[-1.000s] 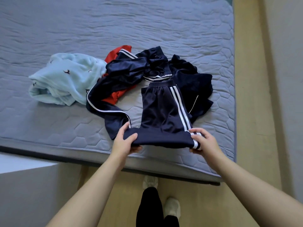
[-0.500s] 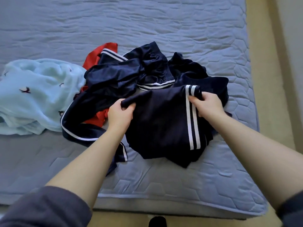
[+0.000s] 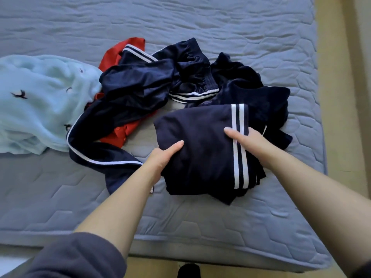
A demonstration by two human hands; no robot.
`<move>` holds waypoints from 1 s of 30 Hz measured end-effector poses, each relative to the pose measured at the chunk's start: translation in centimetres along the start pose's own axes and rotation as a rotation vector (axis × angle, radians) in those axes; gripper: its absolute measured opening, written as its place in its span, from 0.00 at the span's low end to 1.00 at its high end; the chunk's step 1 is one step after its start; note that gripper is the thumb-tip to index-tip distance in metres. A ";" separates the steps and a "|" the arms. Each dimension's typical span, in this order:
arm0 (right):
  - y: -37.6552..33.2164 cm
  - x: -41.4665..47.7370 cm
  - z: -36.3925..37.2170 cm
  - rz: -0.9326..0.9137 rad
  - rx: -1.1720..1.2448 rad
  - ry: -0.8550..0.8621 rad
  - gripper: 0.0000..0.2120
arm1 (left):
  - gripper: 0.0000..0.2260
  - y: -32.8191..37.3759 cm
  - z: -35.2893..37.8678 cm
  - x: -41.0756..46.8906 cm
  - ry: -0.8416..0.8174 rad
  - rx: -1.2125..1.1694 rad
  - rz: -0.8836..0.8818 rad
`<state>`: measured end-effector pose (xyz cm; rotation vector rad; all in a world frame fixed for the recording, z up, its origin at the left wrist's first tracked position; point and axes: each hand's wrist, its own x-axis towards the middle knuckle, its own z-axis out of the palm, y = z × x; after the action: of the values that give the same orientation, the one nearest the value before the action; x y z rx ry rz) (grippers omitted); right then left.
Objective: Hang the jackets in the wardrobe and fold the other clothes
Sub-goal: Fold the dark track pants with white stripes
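Note:
A folded pair of navy trousers [image 3: 200,137] with two white side stripes lies on the grey mattress [image 3: 200,21] in front of me. My left hand [image 3: 162,157] holds its left edge, thumb on top and fingers tucked underneath. My right hand [image 3: 249,139] holds the right side by the stripes, thumb laid across the fabric and the other fingers hidden. Behind the trousers sprawls a crumpled navy track garment [image 3: 136,87] with white piping.
A red garment [image 3: 118,55] lies partly under the navy pile. A pale blue garment [image 3: 40,97] with small bird prints is bunched at the left. Another dark navy piece [image 3: 261,101] sits behind my right hand. Wooden floor [image 3: 337,97] runs along the mattress's right side.
Both hands carried the trousers' near end up and over, then laid it down as a fold. The hands have slid back to the bundle's sides, and the camera has moved closer over the bed.

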<state>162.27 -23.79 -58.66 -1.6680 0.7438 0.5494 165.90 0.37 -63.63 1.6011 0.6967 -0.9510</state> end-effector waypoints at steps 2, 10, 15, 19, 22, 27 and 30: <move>-0.5 -2.1 -0.5 0.035 0.035 -0.050 0.08 | 0.36 0.9 -0.4 -2.6 -0.035 0.003 0.010; -2.0 -15.5 -2.9 0.186 0.302 -0.265 0.11 | 0.22 0.4 -2.2 -20.0 -0.155 -0.112 0.199; -5.5 -26.4 -4.1 -0.145 0.192 -0.285 0.30 | 0.22 -1.3 -3.1 -33.5 -0.012 -0.083 0.292; -9.6 -36.5 -5.1 -0.526 -0.020 -0.317 0.39 | 0.42 -2.6 -5.0 -44.4 0.205 -0.002 0.362; -11.8 -43.5 -5.0 -0.793 -0.204 -0.460 0.43 | 0.47 -3.3 -5.9 -53.0 0.388 0.232 0.607; -13.6 -51.7 -3.5 -1.069 -0.621 -0.605 0.45 | 0.54 -4.8 -4.2 -64.3 0.340 0.584 0.855; -14.4 -55.0 -2.0 -1.194 -0.680 -0.716 0.43 | 0.53 -7.0 -3.5 -67.7 0.370 0.599 0.853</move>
<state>134.87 -13.88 -9.85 -1.9583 -1.0419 0.4601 126.58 8.14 -8.48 2.3432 -0.1063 -0.2176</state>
